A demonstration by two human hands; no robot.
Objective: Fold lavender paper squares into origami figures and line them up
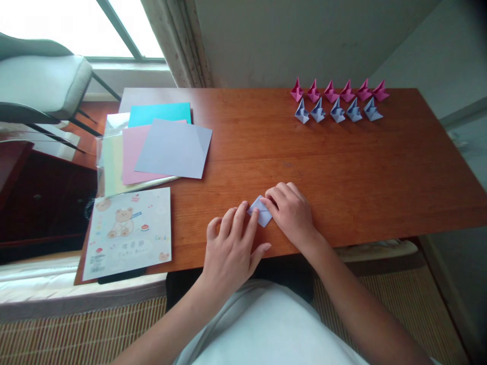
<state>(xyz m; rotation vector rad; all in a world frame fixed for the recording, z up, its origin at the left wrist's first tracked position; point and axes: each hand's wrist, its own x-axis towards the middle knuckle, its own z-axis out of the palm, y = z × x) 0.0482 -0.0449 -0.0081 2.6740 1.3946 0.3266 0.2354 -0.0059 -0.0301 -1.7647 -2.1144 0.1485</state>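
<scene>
A small piece of pale lilac origami paper, folded into a diamond, lies flat on the wooden table near its front edge. My left hand is spread out, with its index fingertip pressing on the paper's left part and its thumb held away to the side. At the paper's upper right edge, the thumb and curled fingers of my right hand pinch the fold. My fingers hide parts of both side corners.
Several folded pink origami figures stand in a row at the back right, with several lilac ones before them. Coloured paper sheets overlap at left, above a bear-printed pad. A chair stands beyond the table.
</scene>
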